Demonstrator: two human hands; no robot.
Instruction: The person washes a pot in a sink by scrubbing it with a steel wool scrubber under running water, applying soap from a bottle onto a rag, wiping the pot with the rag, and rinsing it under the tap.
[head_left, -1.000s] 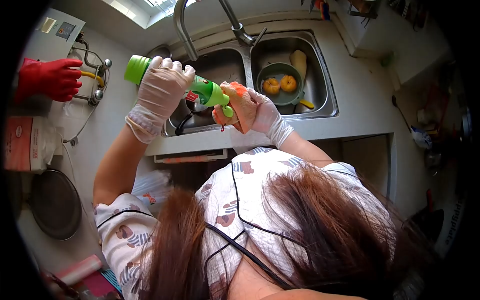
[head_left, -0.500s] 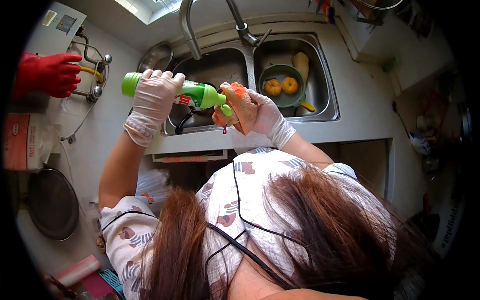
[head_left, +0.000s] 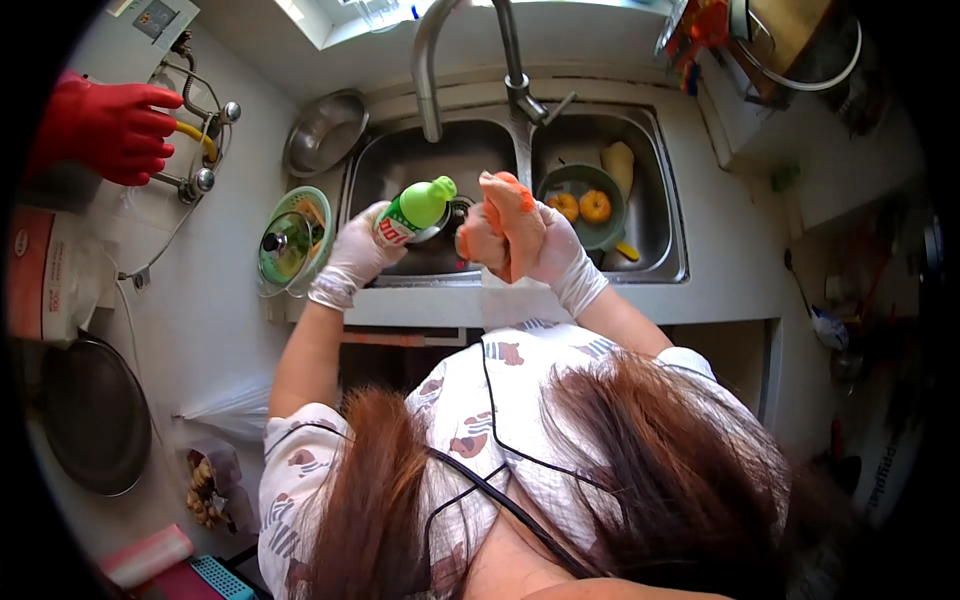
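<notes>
My left hand (head_left: 358, 255), in a thin white glove, is wrapped round a green dish soap bottle (head_left: 415, 212). The bottle leans up, its light green cap pointing away from me over the left sink basin (head_left: 385, 150). In my right hand (head_left: 562, 250), gloved the same way, is a folded, bunched cloth (head_left: 512, 225) in pinkish tan with bright orange patches. A short gap separates the bottle from the cloth. Both hands are above the sink's front edge.
A grey-green bowl (head_left: 608, 236) with two orange-yellow round fruits or vegetables sits in the right basin beside a pale long vegetable (head_left: 618, 168). The faucet (head_left: 427, 95) arches over the sink. Left stand a metal bowl (head_left: 326, 135), a green basket (head_left: 322, 205) and a red rubber glove (head_left: 115, 128).
The bottle was tipped with its spout at the cloth; now it is turned upright and drawn away. My left hand has lowered. My right hand still holds the cloth.
</notes>
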